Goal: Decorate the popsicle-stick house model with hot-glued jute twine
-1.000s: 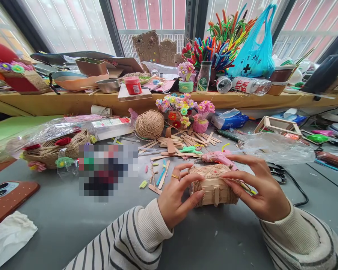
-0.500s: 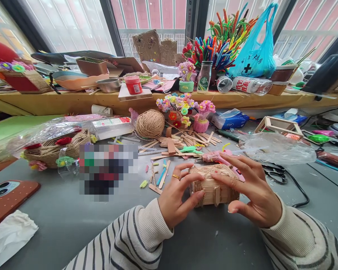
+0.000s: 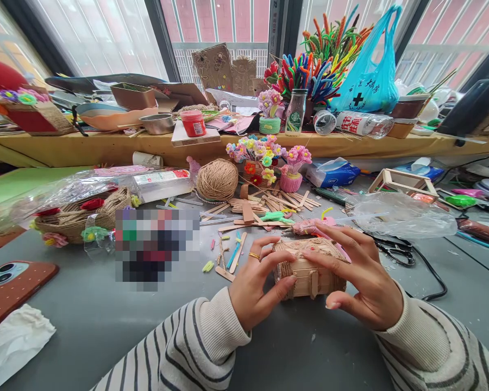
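Observation:
A small chest-like box [image 3: 305, 277] made of craft sticks sits on the grey table, with twine wound round its left end and twine trim on its lid. My left hand [image 3: 255, 290] holds the left end, thumb on the front and fingers at the top and side. Spread over the lid and right side is my right hand [image 3: 367, 285]; its fingers rest on the top, while its thumb stands off the front. Behind the box lies a pink tool [image 3: 309, 225], mostly hidden by the box and right hand.
Loose craft sticks [image 3: 264, 203] and a twine ball [image 3: 217, 180] lie beyond the box. Black-handled scissors [image 3: 397, 251] and a black cord are at the right. A phone [image 3: 18, 288] and crumpled tissue [image 3: 18, 345] lie left. A crowded shelf [image 3: 126, 149] runs behind.
My right hand has shifted slightly left over the lid, its thumb moving closer to the box front. My left hand and the box stay where they were.

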A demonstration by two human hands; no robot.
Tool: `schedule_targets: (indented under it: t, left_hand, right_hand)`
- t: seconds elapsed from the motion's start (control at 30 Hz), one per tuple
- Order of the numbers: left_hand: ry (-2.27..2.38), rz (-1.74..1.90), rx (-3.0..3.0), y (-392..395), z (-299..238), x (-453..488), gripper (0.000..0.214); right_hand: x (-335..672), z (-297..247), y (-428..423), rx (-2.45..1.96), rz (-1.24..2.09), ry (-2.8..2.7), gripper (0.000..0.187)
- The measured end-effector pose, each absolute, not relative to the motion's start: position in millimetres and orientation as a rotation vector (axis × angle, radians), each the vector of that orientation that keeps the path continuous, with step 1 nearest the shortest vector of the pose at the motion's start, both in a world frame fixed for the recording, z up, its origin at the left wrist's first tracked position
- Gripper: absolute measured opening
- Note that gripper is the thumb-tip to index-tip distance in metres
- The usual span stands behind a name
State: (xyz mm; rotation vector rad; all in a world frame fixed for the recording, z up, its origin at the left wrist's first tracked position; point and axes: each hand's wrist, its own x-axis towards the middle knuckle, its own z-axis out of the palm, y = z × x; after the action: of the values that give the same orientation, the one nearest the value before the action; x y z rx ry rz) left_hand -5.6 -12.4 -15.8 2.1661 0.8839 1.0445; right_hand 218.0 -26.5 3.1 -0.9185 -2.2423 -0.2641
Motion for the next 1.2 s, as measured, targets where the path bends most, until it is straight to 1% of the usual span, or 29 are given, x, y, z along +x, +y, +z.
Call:
schedule_targets:
  t: [0.83, 1.0, 1.2]
  left_hand:
    - [0.873, 1.043, 2.162, -12.0, -15.8, -5.8, 0.023]
    - [0.875, 1.037, 2.152, -12.1, -15.8, -5.9, 0.023]
    - [0.873, 1.045, 2.163, -11.9, -16.4, -5.8, 0.023]
  right_hand:
    - [214.2, -1.6, -25.5, -0.951, -0.231, -2.273, 0.060]
    - [214.4, -2.0, -25.4, -0.977, -0.236, -2.245, 0.066]
    - [212.4, 0.5, -25.6, -0.931, -0.222, -2.253, 0.058]
